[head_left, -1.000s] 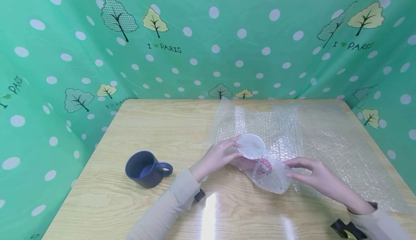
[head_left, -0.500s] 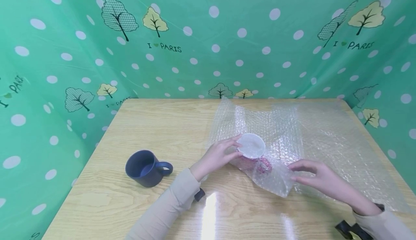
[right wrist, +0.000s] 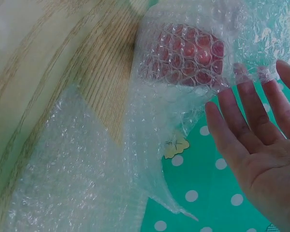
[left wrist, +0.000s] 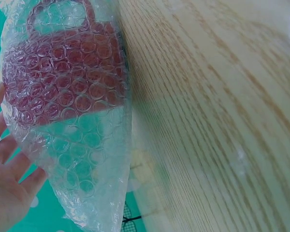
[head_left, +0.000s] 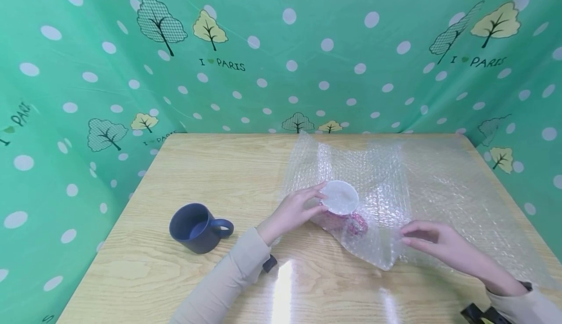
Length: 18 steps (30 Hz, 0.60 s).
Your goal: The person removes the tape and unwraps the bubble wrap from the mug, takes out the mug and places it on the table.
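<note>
A red mug (head_left: 357, 224) with a pale round top stands on the bubble wrap (head_left: 351, 163), part of which covers its side and handle. My left hand (head_left: 291, 212) holds the mug by its left side, thumb and fingers around the top edge. Through the bubbles, the left wrist view shows the mug's red body (left wrist: 63, 72) and looped handle. To the right of the mug, my right hand (head_left: 439, 241) pinches a loose edge of the wrap between thumb and fingertips. Several right fingers (right wrist: 249, 111) reach up to the wrap in the right wrist view.
A dark blue mug (head_left: 199, 231) stands upright at the left, handle pointing right. A further length of bubble wrap (head_left: 465, 197) spreads over the table's right side. The wooden table (head_left: 210, 163) ends at a green dotted curtain (head_left: 263, 46) behind and at both sides.
My right hand has moved a little to the right, drawing the wrap's edge outward so that it lies flatter beside the mug. The left hand and red mug have stayed in place.
</note>
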{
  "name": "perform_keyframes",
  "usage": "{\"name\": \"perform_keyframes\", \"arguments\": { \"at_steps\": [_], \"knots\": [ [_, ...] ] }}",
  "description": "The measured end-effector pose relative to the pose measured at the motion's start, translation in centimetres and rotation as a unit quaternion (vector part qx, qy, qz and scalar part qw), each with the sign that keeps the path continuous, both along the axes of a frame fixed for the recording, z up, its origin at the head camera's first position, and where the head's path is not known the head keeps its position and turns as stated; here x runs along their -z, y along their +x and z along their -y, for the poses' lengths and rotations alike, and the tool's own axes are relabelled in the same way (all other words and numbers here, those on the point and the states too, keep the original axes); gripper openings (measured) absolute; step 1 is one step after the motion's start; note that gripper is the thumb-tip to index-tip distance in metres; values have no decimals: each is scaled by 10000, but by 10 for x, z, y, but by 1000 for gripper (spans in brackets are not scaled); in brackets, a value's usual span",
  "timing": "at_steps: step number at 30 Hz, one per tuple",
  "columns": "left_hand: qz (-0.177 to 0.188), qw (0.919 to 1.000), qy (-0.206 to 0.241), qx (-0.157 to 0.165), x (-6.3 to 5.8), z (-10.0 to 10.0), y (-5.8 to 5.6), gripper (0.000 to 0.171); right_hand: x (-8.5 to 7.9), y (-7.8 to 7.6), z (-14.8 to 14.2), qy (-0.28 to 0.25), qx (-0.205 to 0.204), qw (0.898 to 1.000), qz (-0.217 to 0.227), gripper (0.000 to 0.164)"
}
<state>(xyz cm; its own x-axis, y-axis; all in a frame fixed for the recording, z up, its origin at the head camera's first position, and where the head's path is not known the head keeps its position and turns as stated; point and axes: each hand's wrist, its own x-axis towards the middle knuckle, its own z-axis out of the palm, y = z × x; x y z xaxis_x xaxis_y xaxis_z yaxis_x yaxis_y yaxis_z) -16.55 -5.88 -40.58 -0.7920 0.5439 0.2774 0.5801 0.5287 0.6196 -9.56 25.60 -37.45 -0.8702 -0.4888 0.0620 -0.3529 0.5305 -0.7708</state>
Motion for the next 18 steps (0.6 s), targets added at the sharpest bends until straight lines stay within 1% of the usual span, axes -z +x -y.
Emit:
{"name": "perform_keyframes", "arguments": {
  "at_steps": [6,11,14,18],
  "knots": [
    [-25,10000,11,-1,0,0,0,30,2,0,-7,-5,-64,10000,54,15],
    [-22,10000,13,-12,0,0,0,30,3,1,-12,245,184,9995,81,14],
    [6,10000,11,-18,0,0,1,31,3,1,-14,484,358,9979,236,17],
    [33,10000,24,-26,0,0,1,31,3,1,-16,694,357,9957,504,21]
  ]
}}
